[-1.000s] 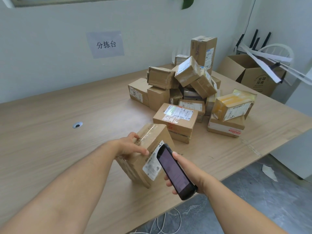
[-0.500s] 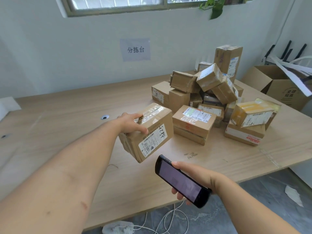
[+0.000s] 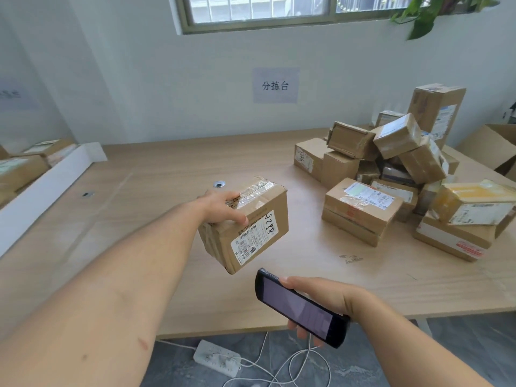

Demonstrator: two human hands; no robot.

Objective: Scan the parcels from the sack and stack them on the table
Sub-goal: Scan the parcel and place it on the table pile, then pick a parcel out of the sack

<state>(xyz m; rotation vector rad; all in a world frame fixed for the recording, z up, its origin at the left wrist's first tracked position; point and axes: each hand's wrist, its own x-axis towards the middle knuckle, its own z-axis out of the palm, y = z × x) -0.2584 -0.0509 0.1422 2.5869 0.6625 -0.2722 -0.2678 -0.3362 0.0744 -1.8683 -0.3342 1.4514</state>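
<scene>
The left hand (image 3: 220,209) grips the parcel (image 3: 251,227) from above at its left end, fingers curled over the taped top and one finger hooked down onto the near face. The box hangs tilted, its low near corner just above the table (image 3: 167,174) or perhaps touching it; I cannot tell which. Its white label (image 3: 255,237) faces near and right, toward the scanner (image 3: 300,307). The right hand (image 3: 321,300) holds the scanner just near of the box, fingers wrapped underneath, thumb along the upper edge, screen up and head end aimed at the label. The parcel's long axis runs from near-left to far-right, so its free end already points at the pile of parcels (image 3: 391,163) on the right of the table. The closest landing spot looks to be the pair of flat boxes (image 3: 363,210), right of the held parcel with bare table between them. The right hand sits nearer the pile, but it is taken up with the scanner. Stacking therefore most likely falls to the left hand, as a sweep right and slightly far along the box's own axis, passing beyond the scanner rather than over it.
</scene>
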